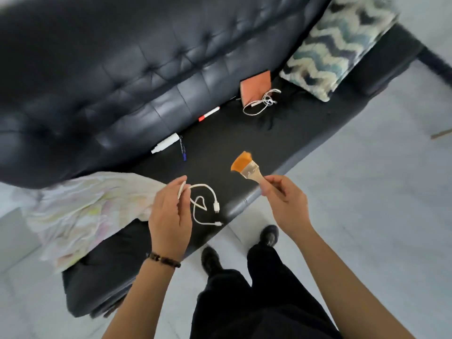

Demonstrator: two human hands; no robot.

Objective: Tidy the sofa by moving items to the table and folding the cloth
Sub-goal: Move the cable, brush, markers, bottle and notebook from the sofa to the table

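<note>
My left hand [168, 216] pinches one end of a white cable [205, 204], which dangles in loops over the front of the black sofa seat [220, 140]. In my right hand [283, 204] is a paintbrush [247, 166] with orange bristles, gripped by its wooden handle and pointing up-left above the seat. On the seat's left end a pale crumpled cloth [83, 214] hangs over the edge. Along the backrest lie a white marker [165, 143], a blue pen [182, 150], a red-and-white marker [209, 113], an orange notebook [255, 88] and a second white cable [260, 102].
A zigzag-patterned cushion [342, 45] leans at the sofa's right end. A black item [271, 118] lies beside the second cable. My legs and black shoes [269, 234] stand on the light tiled floor [367, 179] just in front of the seat. No table is in view.
</note>
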